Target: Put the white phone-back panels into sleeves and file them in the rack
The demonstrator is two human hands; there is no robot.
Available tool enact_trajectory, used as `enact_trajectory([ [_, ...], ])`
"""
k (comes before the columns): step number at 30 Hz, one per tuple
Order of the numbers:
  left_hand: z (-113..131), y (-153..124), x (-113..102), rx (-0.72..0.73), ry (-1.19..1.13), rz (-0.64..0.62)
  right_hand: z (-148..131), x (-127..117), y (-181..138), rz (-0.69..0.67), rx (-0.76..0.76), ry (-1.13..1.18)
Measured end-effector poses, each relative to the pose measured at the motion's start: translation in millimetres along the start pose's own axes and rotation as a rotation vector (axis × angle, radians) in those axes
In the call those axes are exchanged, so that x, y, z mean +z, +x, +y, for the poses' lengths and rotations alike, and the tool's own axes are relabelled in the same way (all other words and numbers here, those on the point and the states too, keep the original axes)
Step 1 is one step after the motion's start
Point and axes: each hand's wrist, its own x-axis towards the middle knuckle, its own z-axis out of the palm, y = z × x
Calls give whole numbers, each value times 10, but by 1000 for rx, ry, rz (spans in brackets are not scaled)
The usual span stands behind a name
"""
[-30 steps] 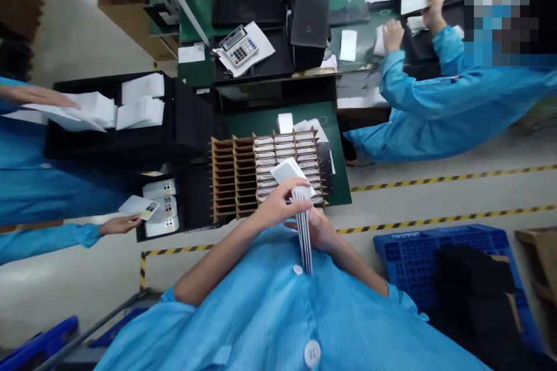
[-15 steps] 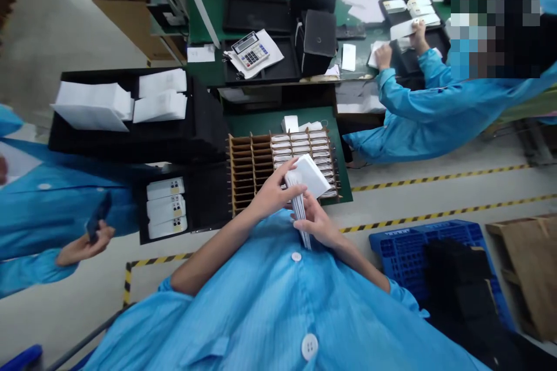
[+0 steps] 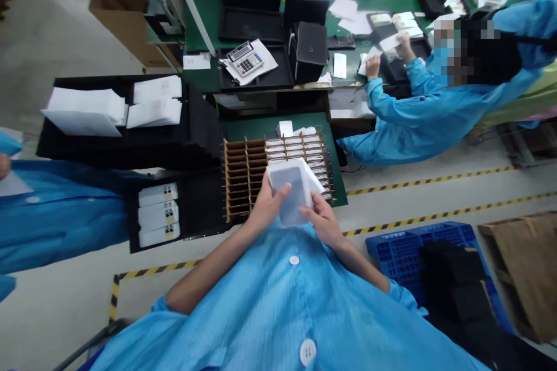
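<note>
In front of my chest I hold a stack of thin, phone-sized flat pieces (image 3: 292,194) with white borders and a greyish, sheer-looking face turned up towards me. My left hand (image 3: 266,202) is closed on its left side, the thumb lying across the face. At the lower right edge my right hand (image 3: 324,219) grips the same stack, thumb on top. A white flat piece (image 3: 314,178) sticks out behind the stack at the upper right; which fingers hold it is hidden. Just beyond my hands stands a brown divider crate (image 3: 246,177), its right-hand slots filled with white pieces.
A co-worker in blue (image 3: 418,122) handles white pieces at the green bench on the right. Another person's blue sleeve (image 3: 65,214) is at the left, beside a black tray (image 3: 198,200) with white parts. A blue pallet (image 3: 391,243) lies on the floor at right.
The stack, seen edge-on before, has been turned so its broad face points up at me. My right hand has shifted to its lower right edge. The left person's hand with a phone has left view.
</note>
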Motion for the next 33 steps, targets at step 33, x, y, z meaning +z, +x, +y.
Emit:
enact_trajectory([
  [33,55,-362,-5,-525,-703,-337,-863,281,522,-389,-461,-251],
])
